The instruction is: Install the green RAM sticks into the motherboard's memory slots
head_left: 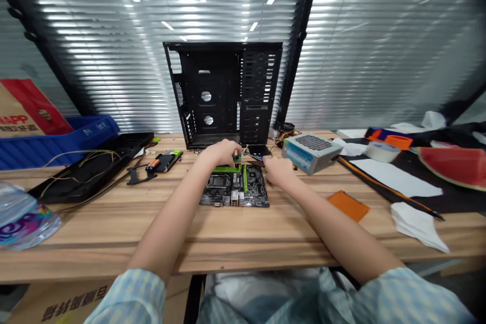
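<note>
**Bench inventory by count**

Bare hands: two, a left hand (218, 154) and a right hand (279, 171). Flat black motherboard with green heatsinks (233, 190): one. Upright black steel PC chassis (224, 68): one. Boxy silver power supply with a mesh grille (312, 154): one. Long black plastic tray (129, 144): one. Blue plastic crate (45, 146): one. Brown cardboard boxes (18, 116): two, one beyond the bench and one beneath it. Cream roll of tape (382, 152): one. Flat orange rectangular pad (348, 206): one. Red-fleshed watermelon wedge (453, 166): one. Crumpled white tissue (417, 225): one.
</note>
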Demonstrator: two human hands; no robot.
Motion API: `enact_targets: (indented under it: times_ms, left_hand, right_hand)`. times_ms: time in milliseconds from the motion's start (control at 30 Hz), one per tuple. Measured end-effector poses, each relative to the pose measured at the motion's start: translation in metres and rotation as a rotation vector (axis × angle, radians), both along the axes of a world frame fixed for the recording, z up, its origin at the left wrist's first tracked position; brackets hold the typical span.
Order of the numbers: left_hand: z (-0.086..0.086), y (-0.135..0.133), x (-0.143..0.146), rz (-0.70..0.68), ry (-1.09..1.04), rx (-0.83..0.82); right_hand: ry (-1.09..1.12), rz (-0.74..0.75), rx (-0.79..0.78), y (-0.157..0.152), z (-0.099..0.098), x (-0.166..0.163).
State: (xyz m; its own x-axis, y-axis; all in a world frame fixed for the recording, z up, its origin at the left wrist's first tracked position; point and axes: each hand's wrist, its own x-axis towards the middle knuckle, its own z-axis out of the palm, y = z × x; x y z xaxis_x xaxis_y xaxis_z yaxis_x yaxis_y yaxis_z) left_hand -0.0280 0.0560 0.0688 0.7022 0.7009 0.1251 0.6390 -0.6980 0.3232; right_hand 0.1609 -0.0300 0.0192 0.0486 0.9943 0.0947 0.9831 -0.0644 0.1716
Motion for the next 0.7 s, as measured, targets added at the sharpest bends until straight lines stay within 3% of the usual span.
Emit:
enact_targets:
  times_ms: [233, 467, 700]
  left_hand:
    - [-0.013, 0.003, -0.001, 0.115, 0.199, 0.008]
    - [-0.027, 0.013, -0.004, 0.115, 0.18, -0.033]
    - [-0.033, 0.008, 0.0, 0.14, 0.173, -0.125]
  right_hand:
    - [0.045, -0.083, -0.058, 0.001, -0.005, 0.004]
    - [0.166, -0.082, -0.091, -0.005, 0.012, -0.005]
    - [0.452, 0.079, -0.143, -0.023, 0.006, 0.015]
